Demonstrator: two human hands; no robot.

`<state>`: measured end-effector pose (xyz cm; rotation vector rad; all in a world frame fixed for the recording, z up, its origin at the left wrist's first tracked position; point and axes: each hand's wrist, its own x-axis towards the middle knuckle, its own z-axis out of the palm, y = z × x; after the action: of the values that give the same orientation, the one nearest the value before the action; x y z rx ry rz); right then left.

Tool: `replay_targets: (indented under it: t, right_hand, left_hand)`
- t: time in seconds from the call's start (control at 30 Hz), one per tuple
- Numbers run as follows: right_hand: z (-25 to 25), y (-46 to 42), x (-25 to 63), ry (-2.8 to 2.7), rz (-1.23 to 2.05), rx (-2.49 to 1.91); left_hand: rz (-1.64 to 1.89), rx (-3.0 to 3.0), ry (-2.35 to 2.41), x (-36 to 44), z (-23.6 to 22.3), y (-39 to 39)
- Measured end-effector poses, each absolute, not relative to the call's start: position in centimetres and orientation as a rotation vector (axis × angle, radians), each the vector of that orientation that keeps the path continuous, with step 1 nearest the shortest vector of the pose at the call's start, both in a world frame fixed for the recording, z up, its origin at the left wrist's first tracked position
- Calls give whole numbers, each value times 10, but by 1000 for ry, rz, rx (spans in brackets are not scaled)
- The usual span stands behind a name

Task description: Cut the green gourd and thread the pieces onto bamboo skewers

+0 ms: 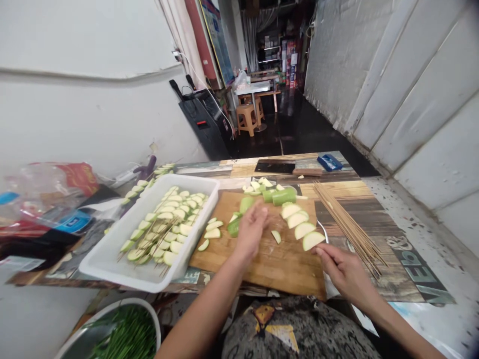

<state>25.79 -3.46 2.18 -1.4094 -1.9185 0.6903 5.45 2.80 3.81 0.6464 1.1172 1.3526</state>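
My right hand pinches the near end of a skewer threaded with several half-round zucchini slices, held over the right edge of the wooden cutting board. My left hand is above the board with its fingers curled together; what they hold, if anything, is hidden. Close beside it lie cut green zucchini pieces. One loose slice is on the middle of the board, and a few more slices rest at its left edge. Thicker zucchini chunks sit at the back.
Left of the board, a white plastic tray holds many filled skewers. Bare bamboo skewers lie to the right. A cleaver and a blue packet are at the table's far side. Below stands a bowl of green vegetables.
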Motion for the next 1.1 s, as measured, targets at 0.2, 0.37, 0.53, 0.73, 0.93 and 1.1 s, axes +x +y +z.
replay_targets:
  t: [0.2,0.37,0.53,0.73,0.93,1.1]
  right_hand:
    - [23,-37,262,-1848,708,-1424]
    - [13,-26,238,-2055,681,-1247]
    - [8,14,216,-2362,400,-1000]
    - [61,63,155,-2584,237,-778]
    - [116,97,51,-2896,234,-133]
    - [123,116,-17,-3086,71,248]
  left_hand:
    - [1267,791,1170,54,40,24]
    - [1120,628,824,46,45,0]
    - [1326,605,836,14,45,-17]
    - [1541,864,1195,-2,14,-40]
    - [1501,1845,1452,1,-23,-49]
    - [1394,2055,1542,1,-30,-44]
